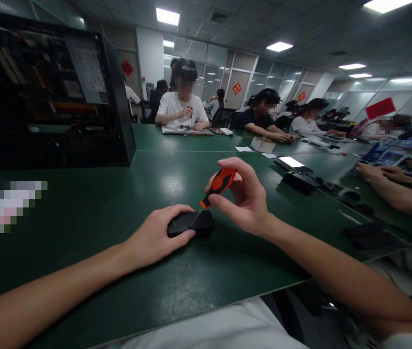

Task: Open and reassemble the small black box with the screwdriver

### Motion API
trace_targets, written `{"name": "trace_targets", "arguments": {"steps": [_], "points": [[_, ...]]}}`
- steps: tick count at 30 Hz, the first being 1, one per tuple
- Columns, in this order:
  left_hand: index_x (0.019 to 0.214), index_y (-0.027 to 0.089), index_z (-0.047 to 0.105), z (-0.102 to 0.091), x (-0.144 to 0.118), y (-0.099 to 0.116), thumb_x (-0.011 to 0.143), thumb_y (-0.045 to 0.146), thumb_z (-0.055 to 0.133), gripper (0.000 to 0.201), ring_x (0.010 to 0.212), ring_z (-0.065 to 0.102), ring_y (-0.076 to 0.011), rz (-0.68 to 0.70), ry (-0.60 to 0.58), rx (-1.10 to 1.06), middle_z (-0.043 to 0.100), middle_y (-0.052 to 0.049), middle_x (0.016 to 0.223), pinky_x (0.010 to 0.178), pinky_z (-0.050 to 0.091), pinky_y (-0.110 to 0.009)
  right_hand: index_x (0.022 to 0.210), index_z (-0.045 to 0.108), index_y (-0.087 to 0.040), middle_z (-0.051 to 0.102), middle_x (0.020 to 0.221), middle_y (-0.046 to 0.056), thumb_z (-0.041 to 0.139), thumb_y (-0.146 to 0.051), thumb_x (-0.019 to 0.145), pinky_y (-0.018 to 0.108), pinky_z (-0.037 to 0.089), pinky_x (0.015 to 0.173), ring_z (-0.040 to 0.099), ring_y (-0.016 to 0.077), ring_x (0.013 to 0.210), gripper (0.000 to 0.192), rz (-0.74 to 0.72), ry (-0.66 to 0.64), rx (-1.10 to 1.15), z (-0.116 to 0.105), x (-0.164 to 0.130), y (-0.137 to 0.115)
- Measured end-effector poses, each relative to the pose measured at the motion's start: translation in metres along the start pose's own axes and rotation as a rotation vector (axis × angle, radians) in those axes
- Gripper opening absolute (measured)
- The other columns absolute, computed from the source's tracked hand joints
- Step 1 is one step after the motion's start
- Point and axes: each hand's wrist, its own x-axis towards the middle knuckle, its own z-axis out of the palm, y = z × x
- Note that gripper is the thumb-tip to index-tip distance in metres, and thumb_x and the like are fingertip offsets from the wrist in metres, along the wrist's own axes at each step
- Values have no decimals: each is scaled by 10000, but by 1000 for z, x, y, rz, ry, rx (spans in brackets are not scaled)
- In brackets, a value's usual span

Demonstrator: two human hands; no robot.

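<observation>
A small black box-shaped device (203, 224) lies on the green tabletop in front of me. My left hand (162, 230) grips its left end between thumb and fingers, pressing it to the table. In my right hand (247, 198) is an orange and black screwdriver (223, 180), pinched by its handle and tilted. The thin shaft slants down to the left, and its tip meets the top face of the device. Whether the tip sits in a screw is too small to tell. A short yellowish mark shows on the device near my left fingers.
An open black computer case (116, 97) stands on the table at the left. Towards the right lie a lit phone (293, 164), a black box (300, 182) and dark cables (347, 194). A small carton (263, 144) is farther back. Several people sit around the table; another person's forearm (398, 189) rests at right.
</observation>
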Motion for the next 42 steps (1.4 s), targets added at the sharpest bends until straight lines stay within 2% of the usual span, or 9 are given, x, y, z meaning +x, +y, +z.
{"name": "trace_targets", "arguments": {"steps": [6,10,14,18,23,31,37,42], "points": [[1105,198,646,-4,-2,3,832,276,671,285,840,683,-214,-20,8,64,726,-26,994,753,502,-314,1334,439,-269,650,962,7,646,-163,908,326,599,786,658,145,855,486,68,8,55,-6,4,1],[1100,193,640,-10,-2,2,809,261,651,299,802,676,-215,-32,13,98,718,-30,975,709,498,-311,1246,493,-262,631,860,-20,654,-193,863,283,574,667,625,134,761,421,88,179,65,-25,12,15],[1146,211,669,-12,1,0,829,331,687,339,892,696,-239,-33,23,90,740,-37,1051,797,516,-329,1207,499,-265,610,813,-41,636,-222,817,267,550,639,615,131,737,415,157,280,81,-37,14,34],[1140,217,697,-9,2,-1,835,376,720,345,950,703,-255,-41,22,72,755,-43,1084,854,524,-344,1188,505,-249,633,813,-38,644,-224,820,262,551,645,619,129,734,394,256,253,82,-32,9,41],[1127,208,703,-9,1,-2,837,364,721,329,943,706,-255,-33,32,76,760,-49,1076,864,532,-351,1180,511,-243,648,824,-38,661,-211,832,261,561,660,623,124,745,380,228,224,102,-25,6,41],[1127,187,711,-9,2,-2,828,364,719,348,939,710,-266,-55,34,78,760,-61,1074,863,535,-358,1184,502,-232,653,808,-43,657,-208,820,249,550,645,618,113,722,396,269,197,123,-22,3,45],[1160,213,711,-16,8,-8,843,393,726,365,979,705,-259,-71,-81,-33,758,-41,1101,855,527,-340,1171,490,-237,640,807,-41,648,-245,812,267,551,639,633,124,737,393,306,249,88,-23,4,46],[1181,214,709,-20,10,-14,842,442,733,409,973,712,-266,-126,-110,-87,765,-44,1104,858,536,-349,1162,479,-233,653,812,-40,653,-243,818,267,549,653,630,117,734,386,302,228,131,-22,4,47]]}}
